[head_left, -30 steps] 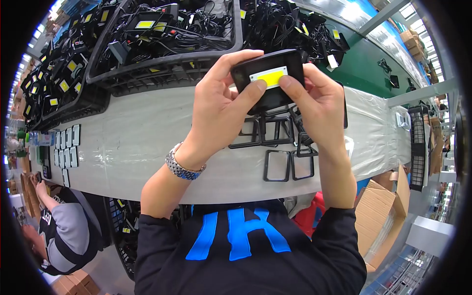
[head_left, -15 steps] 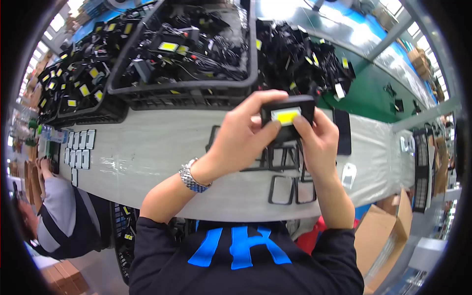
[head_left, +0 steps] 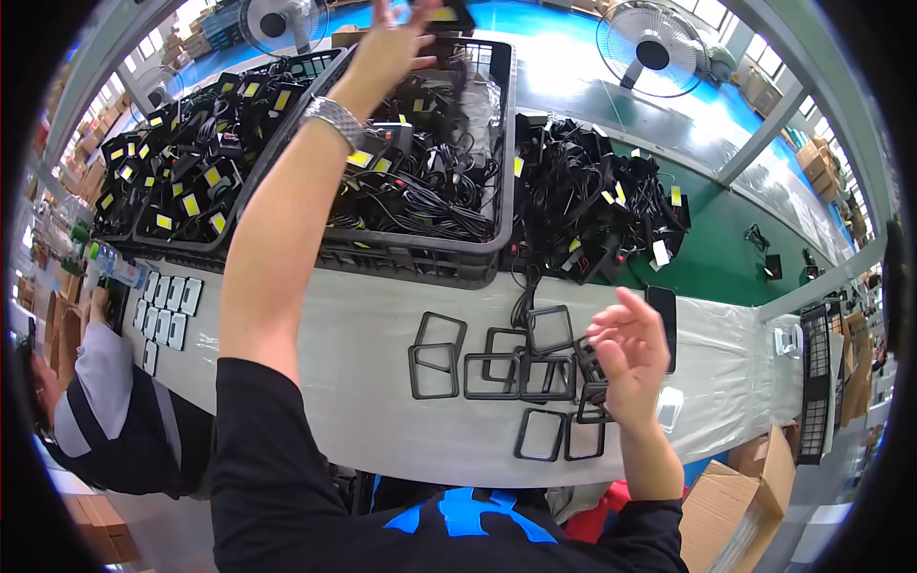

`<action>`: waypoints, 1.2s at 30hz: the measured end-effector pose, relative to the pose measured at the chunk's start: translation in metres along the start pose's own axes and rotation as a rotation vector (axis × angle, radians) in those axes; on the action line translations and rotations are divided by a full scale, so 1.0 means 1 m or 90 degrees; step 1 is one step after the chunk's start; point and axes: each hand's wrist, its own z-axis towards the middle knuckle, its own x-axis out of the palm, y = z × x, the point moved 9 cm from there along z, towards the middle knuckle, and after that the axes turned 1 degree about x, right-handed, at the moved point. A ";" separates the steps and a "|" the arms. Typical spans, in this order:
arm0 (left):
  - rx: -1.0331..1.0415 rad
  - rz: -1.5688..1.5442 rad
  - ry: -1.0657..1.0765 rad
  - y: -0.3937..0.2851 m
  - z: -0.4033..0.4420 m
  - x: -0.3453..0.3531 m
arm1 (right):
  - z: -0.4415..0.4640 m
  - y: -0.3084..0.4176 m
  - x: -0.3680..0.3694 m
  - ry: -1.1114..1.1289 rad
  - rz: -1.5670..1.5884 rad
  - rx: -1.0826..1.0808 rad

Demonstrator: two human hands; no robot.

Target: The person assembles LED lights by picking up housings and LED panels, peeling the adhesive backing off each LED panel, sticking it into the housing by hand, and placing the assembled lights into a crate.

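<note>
My left hand is stretched far forward over the middle crate, its fingers spread. A black lamp with a yellow panel is right beside its fingertips at the top edge, partly cut off; a blurred cable hangs below it. No firm grip on the lamp shows. My right hand is raised over the table's right part, empty, with its fingers apart and slightly curled. Near it lie several black rectangular frames, some overlapping, and a dark flat panel.
Black crates full of lamps and cables line the far side. A loose lamp pile lies to their right. Small silver plates are at the left, near a seated co-worker. A cardboard box stands at the lower right.
Both hands held a lamp together before; now they are apart. My left hand has moved forward and left over the crate. My right hand has come off the lamp and lowered. The view has shifted.
</note>
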 end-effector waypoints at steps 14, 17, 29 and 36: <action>0.593 -0.059 0.347 -0.217 -0.246 -0.030 | 0.002 0.246 -0.004 0.122 -0.239 -0.662; 0.515 -0.089 0.441 -0.242 -0.275 -0.020 | -0.014 0.258 -0.001 0.127 -0.247 -0.674; 0.530 0.031 0.495 -0.216 -0.312 0.007 | -0.042 0.273 0.003 0.145 -0.255 -0.664; 0.522 0.044 0.488 -0.215 -0.321 0.008 | -0.047 0.267 0.013 0.162 -0.241 -0.650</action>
